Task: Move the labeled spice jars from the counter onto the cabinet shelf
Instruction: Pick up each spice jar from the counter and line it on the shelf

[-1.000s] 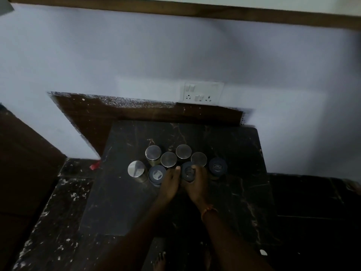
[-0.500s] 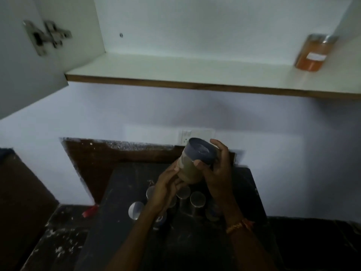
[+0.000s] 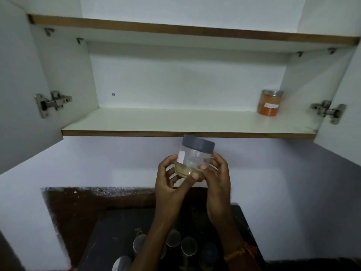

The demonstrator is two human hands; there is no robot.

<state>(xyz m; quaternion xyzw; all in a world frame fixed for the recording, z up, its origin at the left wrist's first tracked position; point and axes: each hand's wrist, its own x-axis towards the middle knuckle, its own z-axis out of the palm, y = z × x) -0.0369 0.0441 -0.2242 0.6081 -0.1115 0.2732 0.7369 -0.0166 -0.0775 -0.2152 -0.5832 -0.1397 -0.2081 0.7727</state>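
Note:
I hold a clear spice jar (image 3: 192, 156) with a grey lid, a white label and a little pale powder at its bottom, upright, just below the front edge of the cabinet shelf (image 3: 175, 121). My left hand (image 3: 172, 182) grips its lower left side and my right hand (image 3: 216, 177) its right side. An orange-filled labeled jar (image 3: 270, 102) with a metal lid stands at the shelf's right end. Several other jars (image 3: 188, 246) remain on the dark counter (image 3: 101, 241) below, partly hidden by my arms.
Both white cabinet doors stand open, the left door (image 3: 19, 94) and the right door (image 3: 349, 114), with metal hinges (image 3: 51, 103) on the side walls. An upper shelf (image 3: 175, 29) runs above. A white wall lies behind the counter.
Both hands lifted the grey-lidded jar from the counter up toward the shelf and turned it upright. My view tilted upward, bringing the whole cabinet into sight.

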